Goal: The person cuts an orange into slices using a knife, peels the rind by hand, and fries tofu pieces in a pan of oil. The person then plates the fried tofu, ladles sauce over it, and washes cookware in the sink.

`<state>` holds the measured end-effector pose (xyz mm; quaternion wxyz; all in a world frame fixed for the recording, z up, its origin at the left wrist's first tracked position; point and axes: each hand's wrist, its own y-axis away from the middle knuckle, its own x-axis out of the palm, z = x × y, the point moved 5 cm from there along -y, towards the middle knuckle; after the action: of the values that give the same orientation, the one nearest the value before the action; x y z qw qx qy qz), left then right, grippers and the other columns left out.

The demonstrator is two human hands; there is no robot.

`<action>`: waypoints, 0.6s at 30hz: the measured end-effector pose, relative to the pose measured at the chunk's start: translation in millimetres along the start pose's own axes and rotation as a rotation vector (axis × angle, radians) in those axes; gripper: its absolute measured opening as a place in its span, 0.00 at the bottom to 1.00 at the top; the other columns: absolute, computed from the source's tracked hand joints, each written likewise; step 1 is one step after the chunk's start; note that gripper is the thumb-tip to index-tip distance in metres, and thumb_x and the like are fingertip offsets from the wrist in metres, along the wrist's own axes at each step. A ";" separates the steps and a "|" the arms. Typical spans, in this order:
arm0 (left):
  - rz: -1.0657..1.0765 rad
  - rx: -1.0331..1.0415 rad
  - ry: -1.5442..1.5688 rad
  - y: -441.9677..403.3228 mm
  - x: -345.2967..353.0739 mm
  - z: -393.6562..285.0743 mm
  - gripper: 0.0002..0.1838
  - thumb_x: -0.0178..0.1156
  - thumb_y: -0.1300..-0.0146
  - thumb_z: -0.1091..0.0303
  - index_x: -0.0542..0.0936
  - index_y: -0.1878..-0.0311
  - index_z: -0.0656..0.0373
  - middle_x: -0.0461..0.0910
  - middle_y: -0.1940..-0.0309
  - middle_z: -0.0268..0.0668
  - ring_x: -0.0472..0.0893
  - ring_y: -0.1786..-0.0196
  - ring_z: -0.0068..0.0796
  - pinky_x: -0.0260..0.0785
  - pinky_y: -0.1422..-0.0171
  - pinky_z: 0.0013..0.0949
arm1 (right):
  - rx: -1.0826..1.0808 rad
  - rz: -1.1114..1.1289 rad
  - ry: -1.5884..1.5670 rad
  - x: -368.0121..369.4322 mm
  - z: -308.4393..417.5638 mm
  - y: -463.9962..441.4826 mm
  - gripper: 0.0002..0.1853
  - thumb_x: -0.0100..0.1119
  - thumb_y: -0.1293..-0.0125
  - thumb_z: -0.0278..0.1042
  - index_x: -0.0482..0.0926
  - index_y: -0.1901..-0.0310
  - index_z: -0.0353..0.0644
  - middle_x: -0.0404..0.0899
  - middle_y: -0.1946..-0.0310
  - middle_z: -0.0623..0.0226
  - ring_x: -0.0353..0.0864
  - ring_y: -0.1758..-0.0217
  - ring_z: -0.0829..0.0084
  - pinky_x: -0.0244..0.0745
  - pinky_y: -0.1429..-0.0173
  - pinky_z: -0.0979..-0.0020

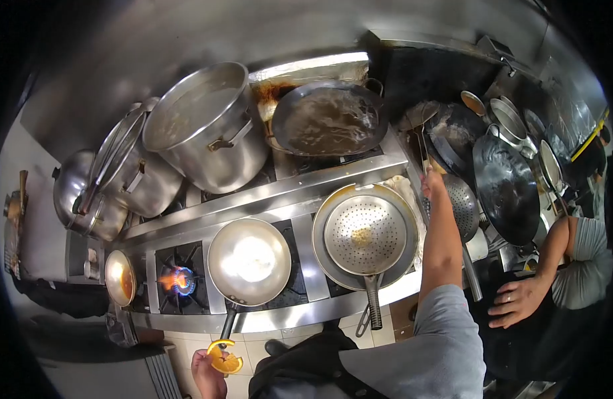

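My left hand (pixel 208 376), low in the view, holds orange slices (pixel 225 359) between its fingers, below the handle of a frying pan (pixel 248 261) on the stove. My right arm reaches up and forward. My right hand (pixel 433 183) is closed around the handle of a ladle (pixel 418 116), whose bowl is beside a dark wok (pixel 453 133). A perforated strainer (pixel 365 234) rests in a wide pan (pixel 321 249) left of my right arm. Another perforated skimmer (pixel 461 206) lies just right of my right hand.
A burner flame (pixel 178 280) burns left of the frying pan. Large steel pots (pixel 207 136) and a wok of dark liquid (pixel 330 120) stand at the back. At right are a black wok (pixel 506 189) and another person's hand (pixel 517 300). A small pan (pixel 120 278) sits far left.
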<state>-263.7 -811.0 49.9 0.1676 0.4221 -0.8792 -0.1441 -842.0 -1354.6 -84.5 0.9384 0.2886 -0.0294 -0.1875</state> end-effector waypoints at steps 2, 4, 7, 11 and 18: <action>0.123 0.016 -0.010 4.9 2.5 -6.7 0.06 0.50 0.39 0.70 0.66 0.62 0.60 0.77 0.66 0.47 0.80 0.64 0.40 0.74 0.52 0.41 | -0.017 0.041 0.052 1.5 -0.6 7.2 0.28 0.43 0.32 0.63 0.72 0.73 0.45 0.62 0.86 0.78 0.53 0.91 0.81 0.44 0.87 0.74; 0.099 0.003 0.005 6.4 -9.2 -9.2 0.06 0.50 0.39 0.70 0.67 0.62 0.60 0.77 0.66 0.47 0.80 0.63 0.40 0.73 0.52 0.40 | -0.108 0.026 0.126 0.4 -1.1 31.9 0.28 0.44 0.32 0.63 0.73 0.75 0.45 0.64 0.86 0.75 0.56 0.91 0.78 0.46 0.87 0.73; 0.093 0.016 0.101 4.5 -41.6 -4.6 0.07 0.52 0.42 0.72 0.69 0.61 0.61 0.77 0.66 0.47 0.81 0.63 0.43 0.75 0.51 0.41 | -0.392 -0.191 0.321 -16.7 -19.2 116.6 0.28 0.47 0.33 0.63 0.75 0.74 0.42 0.68 0.85 0.70 0.64 0.88 0.74 0.55 0.83 0.69; 0.120 0.002 0.125 8.7 -98.3 -8.2 0.09 0.54 0.43 0.69 0.71 0.60 0.61 0.77 0.66 0.42 0.82 0.61 0.40 0.75 0.50 0.40 | -0.742 -0.170 0.764 -33.8 -73.0 256.7 0.30 0.43 0.29 0.54 0.72 0.75 0.30 0.67 0.82 0.60 0.63 0.75 0.69 0.60 0.69 0.60; 0.059 0.012 0.296 15.5 -256.5 -15.6 0.05 0.49 0.40 0.77 0.70 0.61 0.63 0.78 0.64 0.44 0.83 0.61 0.38 0.75 0.51 0.35 | -0.600 -0.291 1.022 0.8 -182.2 426.9 0.31 0.43 0.29 0.51 0.77 0.68 0.23 0.76 0.71 0.33 0.75 0.63 0.38 0.66 0.57 0.48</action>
<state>-117.3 -600.6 25.7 0.2969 0.4139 -0.8577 -0.0700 -668.6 -932.4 -0.1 0.8390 0.0662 0.5184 -0.1519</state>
